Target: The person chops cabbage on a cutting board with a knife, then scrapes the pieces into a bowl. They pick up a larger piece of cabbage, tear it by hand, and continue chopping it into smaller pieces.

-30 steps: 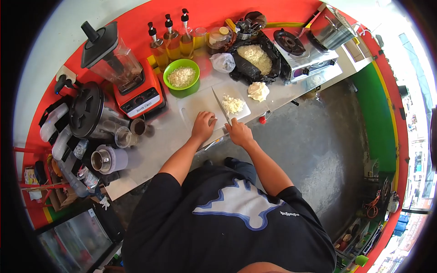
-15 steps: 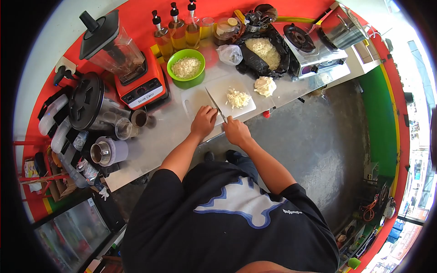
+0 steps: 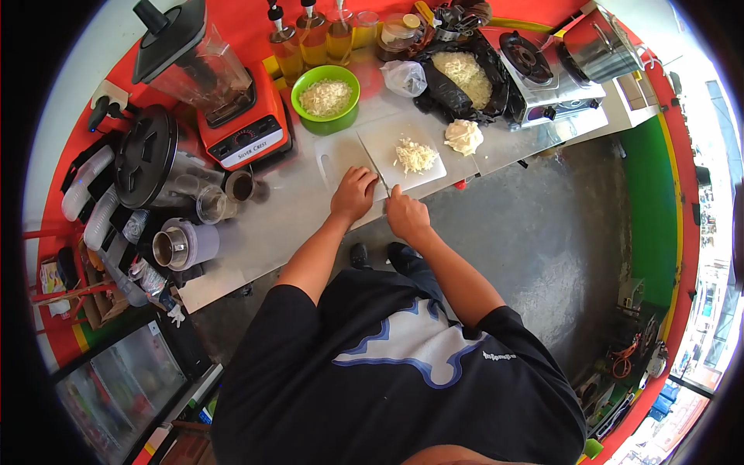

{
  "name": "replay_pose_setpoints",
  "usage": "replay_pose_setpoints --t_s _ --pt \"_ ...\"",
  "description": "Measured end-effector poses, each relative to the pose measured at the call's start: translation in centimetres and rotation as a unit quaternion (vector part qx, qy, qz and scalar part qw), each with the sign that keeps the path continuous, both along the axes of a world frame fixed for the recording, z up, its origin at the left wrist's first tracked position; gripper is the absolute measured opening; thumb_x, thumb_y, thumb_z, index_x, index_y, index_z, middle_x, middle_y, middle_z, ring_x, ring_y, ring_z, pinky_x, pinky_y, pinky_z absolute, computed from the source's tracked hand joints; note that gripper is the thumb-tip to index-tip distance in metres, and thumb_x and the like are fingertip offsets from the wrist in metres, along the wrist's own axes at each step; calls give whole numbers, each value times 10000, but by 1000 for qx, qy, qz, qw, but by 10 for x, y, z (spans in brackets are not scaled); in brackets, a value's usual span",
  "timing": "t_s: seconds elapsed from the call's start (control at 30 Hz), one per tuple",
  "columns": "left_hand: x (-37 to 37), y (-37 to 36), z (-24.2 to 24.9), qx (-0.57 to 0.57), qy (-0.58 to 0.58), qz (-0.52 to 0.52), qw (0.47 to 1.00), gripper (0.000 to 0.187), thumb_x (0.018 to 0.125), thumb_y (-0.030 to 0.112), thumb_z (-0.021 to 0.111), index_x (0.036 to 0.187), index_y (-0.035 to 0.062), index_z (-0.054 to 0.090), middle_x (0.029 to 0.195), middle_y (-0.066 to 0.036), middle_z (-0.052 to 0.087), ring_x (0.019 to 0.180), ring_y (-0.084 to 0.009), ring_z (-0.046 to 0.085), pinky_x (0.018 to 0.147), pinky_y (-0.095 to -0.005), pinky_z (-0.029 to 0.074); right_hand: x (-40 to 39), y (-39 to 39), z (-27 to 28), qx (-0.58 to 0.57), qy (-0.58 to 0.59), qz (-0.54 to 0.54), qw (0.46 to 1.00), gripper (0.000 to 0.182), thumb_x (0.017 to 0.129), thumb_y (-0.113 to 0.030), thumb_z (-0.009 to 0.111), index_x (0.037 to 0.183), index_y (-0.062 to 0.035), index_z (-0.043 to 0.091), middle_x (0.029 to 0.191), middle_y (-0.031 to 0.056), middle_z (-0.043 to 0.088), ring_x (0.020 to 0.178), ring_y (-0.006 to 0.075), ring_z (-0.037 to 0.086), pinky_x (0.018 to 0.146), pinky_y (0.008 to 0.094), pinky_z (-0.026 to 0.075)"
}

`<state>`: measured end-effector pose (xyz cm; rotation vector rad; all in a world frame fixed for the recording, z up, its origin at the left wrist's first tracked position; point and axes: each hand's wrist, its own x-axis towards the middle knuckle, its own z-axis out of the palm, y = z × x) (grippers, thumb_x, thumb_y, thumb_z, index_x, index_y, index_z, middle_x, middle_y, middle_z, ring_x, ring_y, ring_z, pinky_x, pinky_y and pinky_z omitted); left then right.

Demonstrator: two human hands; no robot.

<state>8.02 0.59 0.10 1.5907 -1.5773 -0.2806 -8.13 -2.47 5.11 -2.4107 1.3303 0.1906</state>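
Observation:
My right hand point(image 3: 408, 214) is closed round the handle of a kitchen knife point(image 3: 373, 163), whose blade points away from me across a white cutting board point(image 3: 370, 139). Beside the blade, on its left, my left hand point(image 3: 354, 192) rests over the board's near part with fingers curled together. Whatever lies under those fingers is hidden. To the right of the knife sits a small heap of pale, finely cut shreds point(image 3: 415, 156) on the board. A cream-coloured lump point(image 3: 463, 137), possibly a piece of the same food, lies just past the board's right edge.
Behind the board stand a green bowl point(image 3: 326, 124) of pale shreds and a black bag point(image 3: 496, 85) of similar shreds. A red blender point(image 3: 246, 139) and lidded container point(image 3: 145, 159) stand left. A gas stove point(image 3: 554, 97) with a pot point(image 3: 604, 46) is at right.
The whole view has shifted slightly, so the counter's things appear a little higher and further right. Both hands keep nearly the same places at the board and knife.

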Motion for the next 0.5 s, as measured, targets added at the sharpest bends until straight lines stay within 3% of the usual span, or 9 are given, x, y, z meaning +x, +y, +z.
replay_pose_setpoints --t_s 0.33,0.5 --pt "-1 0 1 5 9 3 1000 64 888 63 643 940 28 654 941 -109 636 957 -326 581 836 -425 493 5 6 -4 27 20 -33 999 295 993 -248 533 1111 14 466 876 235 720 845 407 724 725 502 575" --pt "-2 1 4 16 16 6 1000 54 881 58 648 929 34 644 943 -104 614 966 -325 571 833 -428 488 4 -4 3 20 48 12 999 276 989 -240 523 1096 9 470 875 226 724 835 399 728 733 506 576"
